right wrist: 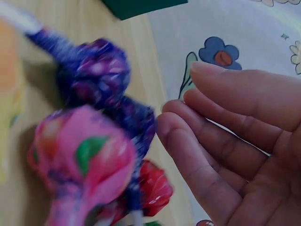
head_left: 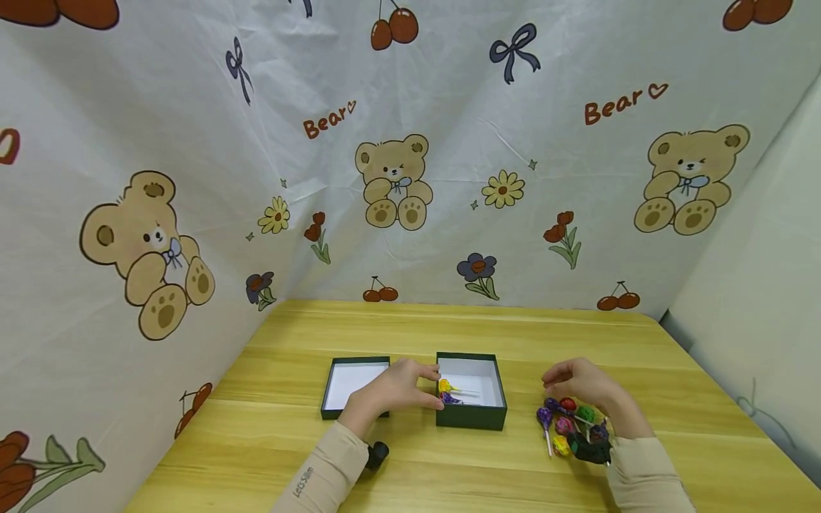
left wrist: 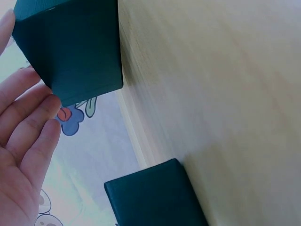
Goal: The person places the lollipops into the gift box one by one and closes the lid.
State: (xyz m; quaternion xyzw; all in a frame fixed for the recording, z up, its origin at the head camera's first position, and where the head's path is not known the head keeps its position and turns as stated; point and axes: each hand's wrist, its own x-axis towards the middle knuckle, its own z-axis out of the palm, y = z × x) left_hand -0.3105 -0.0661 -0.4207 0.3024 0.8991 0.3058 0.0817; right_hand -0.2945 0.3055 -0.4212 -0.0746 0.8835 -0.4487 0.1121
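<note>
My left hand (head_left: 405, 385) spans the left side of a dark green box (head_left: 471, 418) with a white inside. Its fingers (left wrist: 40, 110) are fairly straight, with the tips right at the box's edge. A yellow lollipop (head_left: 445, 385) and a purple lollipop (head_left: 449, 398) lie inside the box by its left wall. Over a small pile of lollipops hovers my right hand (head_left: 584, 381), fingers loosely bent and nothing between them. Nearest it are a purple lollipop (right wrist: 96, 70), a pink lollipop (right wrist: 84, 150) and a red lollipop (right wrist: 157, 188).
Left of the box lies its shallow lid (head_left: 353, 379), white inside up, partly behind my left forearm. The pile also holds a green lollipop (head_left: 585, 412) and a yellow lollipop (head_left: 561, 447). A bear-printed cloth (head_left: 449, 107) stands behind the wooden table (head_left: 449, 470).
</note>
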